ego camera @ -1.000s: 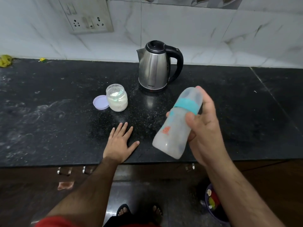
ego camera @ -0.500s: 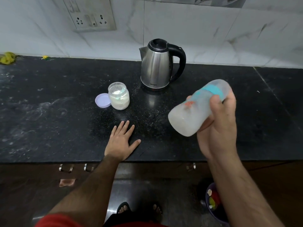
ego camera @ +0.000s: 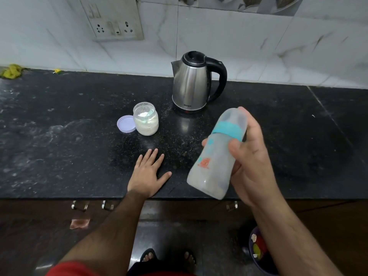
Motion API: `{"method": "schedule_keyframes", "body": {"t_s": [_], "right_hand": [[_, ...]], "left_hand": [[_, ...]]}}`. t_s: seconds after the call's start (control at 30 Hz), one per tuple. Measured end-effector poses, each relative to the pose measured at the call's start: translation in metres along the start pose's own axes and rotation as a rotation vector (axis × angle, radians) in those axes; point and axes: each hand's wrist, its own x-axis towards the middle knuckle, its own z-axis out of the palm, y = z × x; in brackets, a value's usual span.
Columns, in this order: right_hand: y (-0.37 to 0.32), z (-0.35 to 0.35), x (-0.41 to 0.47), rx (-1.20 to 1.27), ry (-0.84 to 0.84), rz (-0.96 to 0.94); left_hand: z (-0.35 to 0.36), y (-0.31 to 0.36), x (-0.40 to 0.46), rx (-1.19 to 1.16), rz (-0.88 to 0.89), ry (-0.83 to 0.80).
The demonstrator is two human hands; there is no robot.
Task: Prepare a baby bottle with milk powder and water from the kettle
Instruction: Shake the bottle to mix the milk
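the capped baby bottle [ego camera: 217, 154], cloudy with mixture, is gripped tilted above the tabletop [ego camera: 59, 136] by the right hand [ego camera: 251, 160]; the left hand [ego camera: 148, 174] is laid flat, fingers released; filling seems done; mixing is judged underway; the powder jar [ego camera: 146, 121] is left uncapped beside the kettle [ego camera: 194, 82].

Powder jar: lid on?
No. The powder jar stands open on the countertop, and its purple lid lies flat beside it on the left.
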Motion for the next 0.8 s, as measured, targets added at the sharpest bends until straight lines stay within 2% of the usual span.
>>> {"method": "schedule_keyframes", "body": {"t_s": [0.17, 0.33, 0.5, 0.67, 0.8], "right_hand": [[-0.01, 0.001, 0.005, 0.111, 0.168, -0.065], [0.0, 0.004, -0.002, 0.029, -0.004, 0.016], [-0.011, 0.002, 0.005, 0.114, 0.139, -0.064], [-0.006, 0.006, 0.002, 0.014, -0.009, -0.003], [-0.012, 0.007, 0.006, 0.124, 0.184, -0.075]], "left_hand": [[0.001, 0.0, -0.001, -0.001, -0.007, 0.009], [-0.001, 0.0, 0.001, 0.002, -0.003, -0.018], [0.002, 0.001, -0.001, -0.017, -0.01, 0.023], [-0.001, 0.001, -0.001, 0.005, -0.005, -0.001], [0.0, 0.001, -0.001, -0.007, -0.009, 0.013]]}}
